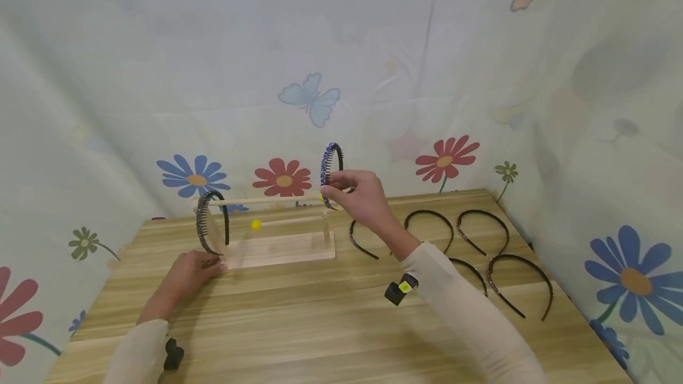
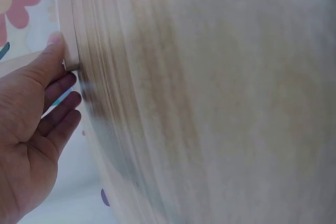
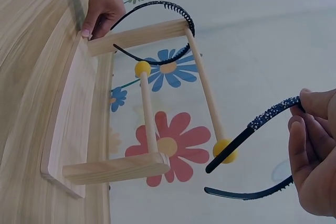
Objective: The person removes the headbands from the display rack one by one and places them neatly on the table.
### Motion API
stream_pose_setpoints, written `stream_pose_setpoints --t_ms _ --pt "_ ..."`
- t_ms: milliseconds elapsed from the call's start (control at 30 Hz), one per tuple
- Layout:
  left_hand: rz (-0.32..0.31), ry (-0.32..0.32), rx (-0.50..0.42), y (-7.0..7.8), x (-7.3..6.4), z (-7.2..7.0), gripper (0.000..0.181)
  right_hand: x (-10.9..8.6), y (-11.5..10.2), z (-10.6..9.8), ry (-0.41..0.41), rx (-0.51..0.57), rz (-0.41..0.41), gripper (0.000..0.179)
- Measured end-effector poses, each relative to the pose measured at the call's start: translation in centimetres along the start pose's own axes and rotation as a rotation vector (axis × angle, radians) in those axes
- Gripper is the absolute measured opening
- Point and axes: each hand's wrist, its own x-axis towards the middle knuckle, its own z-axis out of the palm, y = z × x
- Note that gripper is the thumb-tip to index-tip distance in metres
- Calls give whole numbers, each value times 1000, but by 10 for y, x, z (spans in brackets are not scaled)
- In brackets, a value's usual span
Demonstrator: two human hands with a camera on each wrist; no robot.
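A light wooden rack [image 1: 283, 250] with a flat base, two uprights and two rods stands on the table, yellow balls on the rod ends. My left hand [image 1: 184, 277] pinches the near left corner of its base between thumb and fingers, as the left wrist view [image 2: 31, 114] shows. A dark toothed headband [image 1: 201, 224] hangs over the upper rod at the left upright. My right hand [image 1: 365, 200] pinches a blue glittery headband [image 1: 324, 170] by its decorated band. In the right wrist view its open ends point toward the upper rod's yellow ball [image 3: 227, 150], one overlapping it.
Several more dark headbands [image 1: 549, 283] lie on the wooden table [image 1: 299, 325] at the right, partly hidden behind my right forearm. A flower-printed cloth [image 1: 373, 76] hangs behind the table and along its sides.
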Motion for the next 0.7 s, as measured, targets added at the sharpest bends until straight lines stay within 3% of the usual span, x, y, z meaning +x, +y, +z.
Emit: stream_pose_setpoints --t_ms 367,700 --pt "-24 -23 3 -2 1 3 30 -12 10 -10 2 43 149 34" --pt "-14 -15 -4 -2 0 1 32 -29 23 -15 -2 66 172 36"
